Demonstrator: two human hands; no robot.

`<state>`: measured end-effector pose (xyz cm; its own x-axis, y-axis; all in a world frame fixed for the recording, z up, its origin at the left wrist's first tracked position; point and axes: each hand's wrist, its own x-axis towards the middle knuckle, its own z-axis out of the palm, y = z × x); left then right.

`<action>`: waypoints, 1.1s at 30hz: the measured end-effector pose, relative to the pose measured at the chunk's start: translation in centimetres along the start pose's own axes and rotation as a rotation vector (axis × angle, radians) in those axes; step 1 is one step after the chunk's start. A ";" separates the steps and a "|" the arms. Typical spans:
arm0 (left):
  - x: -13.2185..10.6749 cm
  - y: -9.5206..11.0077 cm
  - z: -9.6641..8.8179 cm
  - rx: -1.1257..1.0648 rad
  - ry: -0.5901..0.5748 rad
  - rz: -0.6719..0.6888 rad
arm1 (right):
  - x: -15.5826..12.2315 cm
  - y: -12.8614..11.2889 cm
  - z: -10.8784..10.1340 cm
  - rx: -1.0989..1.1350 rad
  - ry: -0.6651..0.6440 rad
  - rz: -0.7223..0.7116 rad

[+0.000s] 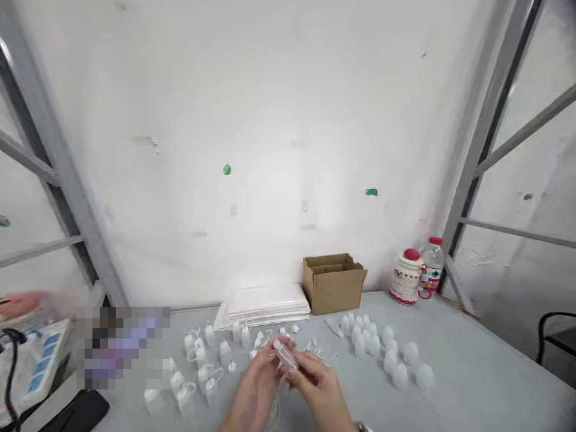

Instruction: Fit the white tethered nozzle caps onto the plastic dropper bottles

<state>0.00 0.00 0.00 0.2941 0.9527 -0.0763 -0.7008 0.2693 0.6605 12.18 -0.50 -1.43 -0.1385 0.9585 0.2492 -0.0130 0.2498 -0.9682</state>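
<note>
A small clear bottle [286,355] is held by both hands, left hand [257,384] and right hand [318,384]. A grey worktop [468,378] is set against a white wall [270,120], strewn with bottles [382,351].

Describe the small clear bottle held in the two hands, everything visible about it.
The small clear bottle looks like translucent, whitish plastic, short and roughly cylindrical; motion blur hides finer parts, so whether it is capped cannot be told. It lies tilted, one end up and left, the other down and right. The left hand pinches its upper end and the right hand grips the lower end, holding it above the grey table, in front of similar white bottles.
</note>
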 end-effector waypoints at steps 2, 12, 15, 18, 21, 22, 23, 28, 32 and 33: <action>0.0 0.1 0.0 -0.006 0.020 -0.017 | 0.0 0.0 0.0 -0.014 0.017 -0.011; 0.1 -0.5 -0.4 0.080 0.025 0.021 | -0.1 0.6 0.1 0.050 0.049 0.025; 0.1 -0.7 -0.4 0.116 0.048 0.021 | 0.3 0.6 0.1 0.187 0.004 0.096; 0.2 -0.5 -0.4 0.201 0.074 0.042 | 0.7 0.5 -0.1 0.355 -0.079 0.188; 0.1 0.0 -0.3 0.317 0.095 0.063 | 0.7 0.5 -0.3 0.530 -0.116 0.259; 0.2 0.1 -0.3 0.351 0.083 0.070 | 0.7 0.5 -0.4 0.575 -0.119 0.275; 0.2 0.2 -0.3 0.381 0.067 0.081 | 0.8 0.6 -0.4 0.610 -0.119 0.287; 0.3 0.2 -0.1 0.400 0.036 0.124 | 0.9 0.9 -0.5 0.682 -0.131 0.301; 0.4 0.3 -0.3 0.360 0.074 0.089 | 0.9 0.8 -0.4 0.631 -0.174 0.282; 0.4 0.3 -0.4 0.369 0.091 0.082 | 0.8 0.7 -0.3 0.618 -0.177 0.279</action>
<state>-0.33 0.54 -0.14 0.1766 0.9820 -0.0668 -0.4338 0.1386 0.8903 12.40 0.51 -1.88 -0.3776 0.9254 0.0330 -0.5067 -0.1766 -0.8438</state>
